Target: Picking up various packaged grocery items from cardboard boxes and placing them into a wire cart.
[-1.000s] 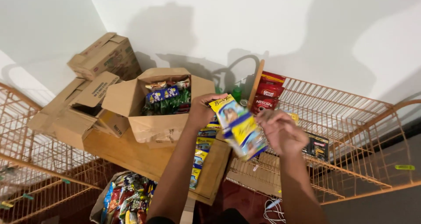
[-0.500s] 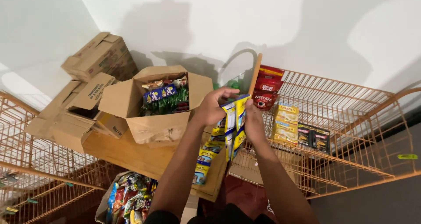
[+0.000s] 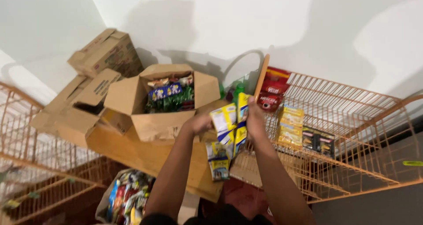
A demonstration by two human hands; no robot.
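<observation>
Both of my hands hold a strip of yellow and blue snack packets (image 3: 227,128) that hangs down in front of me. My left hand (image 3: 199,123) grips its left side and my right hand (image 3: 255,117) grips the top right packet. The strip hangs over the edge of a wooden board (image 3: 145,154), just left of an orange wire basket (image 3: 352,119). An open cardboard box (image 3: 163,104) full of packets stands right behind my left hand.
Red pouches (image 3: 271,90), yellow packets (image 3: 291,126) and dark boxes (image 3: 319,141) lie in the wire basket. Two more cardboard boxes (image 3: 88,88) sit at the left. A bag of mixed snacks (image 3: 125,198) stands below, beside another orange wire rack (image 3: 39,163).
My hands have come together on the packet strip and moved slightly right toward the basket; a second ago my right hand was open beside it. The strip now hangs straighter.
</observation>
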